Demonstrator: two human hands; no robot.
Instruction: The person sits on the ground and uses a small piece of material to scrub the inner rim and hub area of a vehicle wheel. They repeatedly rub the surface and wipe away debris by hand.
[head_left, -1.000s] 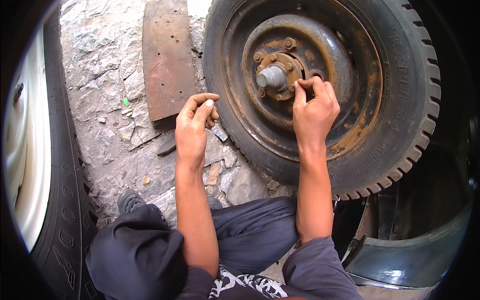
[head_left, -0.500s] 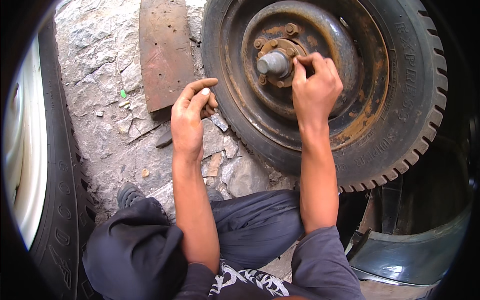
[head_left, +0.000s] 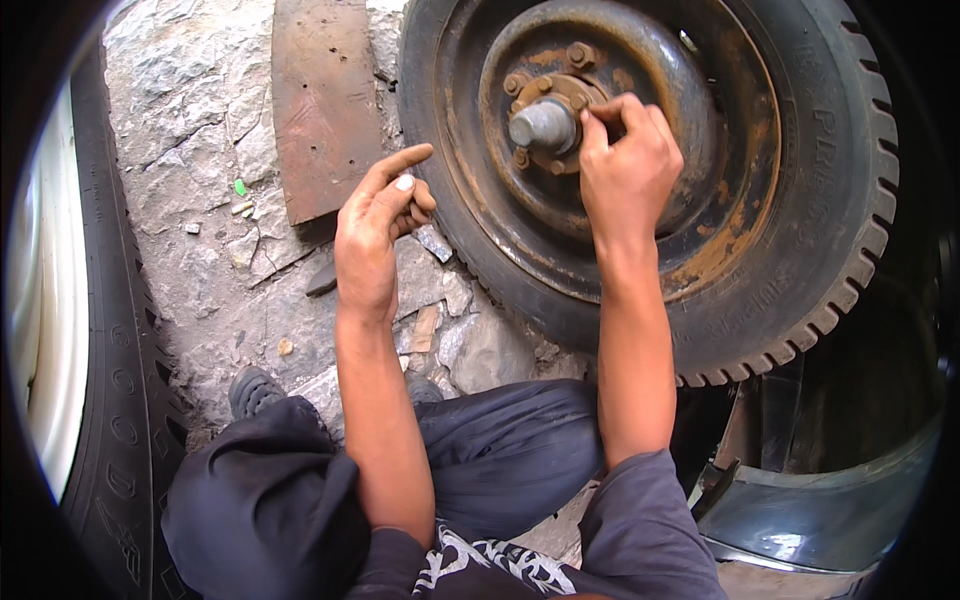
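Note:
A rusty steel wheel rim with a black tyre around it stands before me. At its middle is a hub flange ringed by several bolts, with a grey rounded hub cap sticking out. My right hand is at the right side of the hub, thumb and bent index finger pinched against the flange edge beside a bolt. Whatever lies between those fingertips is hidden. My left hand hovers left of the tyre, index finger stretched out, thumb apart, the other fingers curled, with nothing in it.
A brown metal plate with small holes lies on the cracked stone ground. Another tyre with a white rim stands at far left. A dark curved panel is at lower right. Stone chips lie near my shoe.
The view has shifted slightly, so most things sit a little further left. My right hand stays pinched at the hub, and my left hand keeps nearly the same pose.

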